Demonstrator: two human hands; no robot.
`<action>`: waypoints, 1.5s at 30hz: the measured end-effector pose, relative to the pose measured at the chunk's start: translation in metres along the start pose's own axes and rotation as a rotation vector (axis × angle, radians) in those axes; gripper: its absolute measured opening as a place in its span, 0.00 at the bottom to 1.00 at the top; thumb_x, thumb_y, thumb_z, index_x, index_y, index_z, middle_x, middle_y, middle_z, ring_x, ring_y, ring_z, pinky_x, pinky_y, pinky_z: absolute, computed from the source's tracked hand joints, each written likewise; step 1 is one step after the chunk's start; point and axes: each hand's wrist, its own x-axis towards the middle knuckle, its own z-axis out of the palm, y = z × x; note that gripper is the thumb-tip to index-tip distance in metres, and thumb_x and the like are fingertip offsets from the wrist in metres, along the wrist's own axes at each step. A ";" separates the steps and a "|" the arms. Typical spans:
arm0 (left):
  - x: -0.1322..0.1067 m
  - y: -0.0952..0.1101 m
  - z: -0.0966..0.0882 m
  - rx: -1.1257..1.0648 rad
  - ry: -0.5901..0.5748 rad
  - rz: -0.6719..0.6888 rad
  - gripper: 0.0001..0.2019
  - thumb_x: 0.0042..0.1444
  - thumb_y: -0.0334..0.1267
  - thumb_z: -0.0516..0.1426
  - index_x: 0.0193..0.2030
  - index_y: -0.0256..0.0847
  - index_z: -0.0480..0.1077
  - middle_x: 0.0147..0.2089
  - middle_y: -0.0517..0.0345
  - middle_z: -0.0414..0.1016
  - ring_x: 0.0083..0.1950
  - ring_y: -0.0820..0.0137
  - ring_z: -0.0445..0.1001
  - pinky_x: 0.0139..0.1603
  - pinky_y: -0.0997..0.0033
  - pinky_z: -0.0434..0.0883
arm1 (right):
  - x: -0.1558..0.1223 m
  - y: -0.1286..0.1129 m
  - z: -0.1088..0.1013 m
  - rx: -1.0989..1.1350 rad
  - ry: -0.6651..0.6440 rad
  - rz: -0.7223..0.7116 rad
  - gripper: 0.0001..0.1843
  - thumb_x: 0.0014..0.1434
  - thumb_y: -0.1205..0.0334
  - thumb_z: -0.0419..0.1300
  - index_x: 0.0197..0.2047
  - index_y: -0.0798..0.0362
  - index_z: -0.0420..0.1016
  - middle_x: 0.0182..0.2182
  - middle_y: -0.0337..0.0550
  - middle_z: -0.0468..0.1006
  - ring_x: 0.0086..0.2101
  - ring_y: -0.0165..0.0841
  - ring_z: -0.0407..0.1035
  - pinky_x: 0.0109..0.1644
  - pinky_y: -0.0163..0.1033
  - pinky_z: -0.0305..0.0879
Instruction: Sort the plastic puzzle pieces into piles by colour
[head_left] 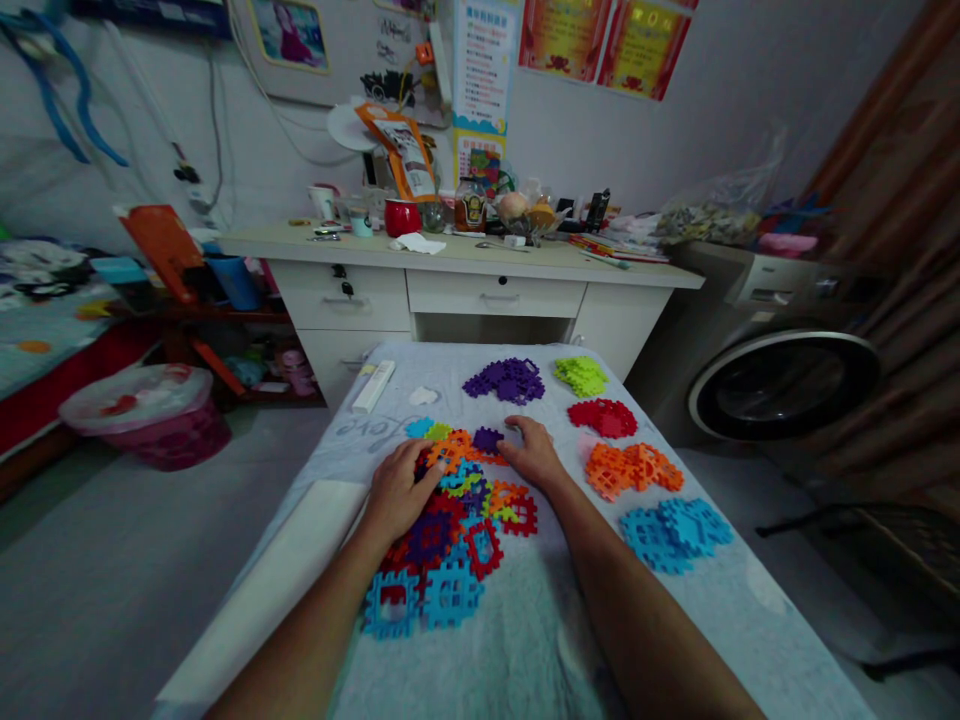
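A joined mass of mixed-colour plastic grid blocks lies on the cloth-covered table in front of me. My left hand rests on its left side, fingers curled onto an orange block. My right hand presses on the far end, fingertips at a purple block. Sorted heaps lie beyond and to the right: purple, lime green, red, orange and blue.
A white tube and a small white scrap lie at the table's far left. Behind stands a cluttered desk, a washing machine at right, a pink bin on the floor at left.
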 end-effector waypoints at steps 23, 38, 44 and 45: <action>0.000 0.004 -0.003 -0.001 0.001 0.003 0.19 0.59 0.49 0.53 0.51 0.41 0.70 0.54 0.49 0.73 0.57 0.59 0.71 0.61 0.54 0.65 | -0.005 0.001 0.001 -0.070 -0.090 -0.270 0.27 0.50 0.53 0.68 0.53 0.51 0.74 0.49 0.47 0.75 0.51 0.41 0.65 0.58 0.48 0.55; 0.000 0.001 0.000 -0.017 0.016 0.017 0.19 0.58 0.49 0.53 0.51 0.41 0.70 0.55 0.49 0.73 0.57 0.59 0.71 0.61 0.53 0.66 | 0.004 0.007 0.009 0.121 0.154 -0.033 0.23 0.62 0.59 0.51 0.59 0.57 0.66 0.30 0.42 0.76 0.33 0.37 0.70 0.41 0.40 0.64; -0.001 0.001 0.000 -0.017 0.011 0.006 0.18 0.59 0.49 0.53 0.52 0.42 0.69 0.55 0.50 0.73 0.58 0.59 0.70 0.62 0.53 0.64 | 0.005 0.010 0.013 -0.072 0.207 -0.063 0.26 0.55 0.58 0.60 0.57 0.55 0.69 0.50 0.53 0.73 0.50 0.44 0.65 0.56 0.49 0.60; -0.001 0.001 -0.001 -0.014 0.006 0.002 0.19 0.59 0.49 0.53 0.52 0.42 0.69 0.56 0.50 0.72 0.58 0.59 0.70 0.62 0.53 0.64 | 0.004 0.009 0.013 -0.097 0.190 -0.053 0.27 0.54 0.57 0.61 0.57 0.55 0.69 0.50 0.54 0.72 0.51 0.45 0.64 0.57 0.50 0.59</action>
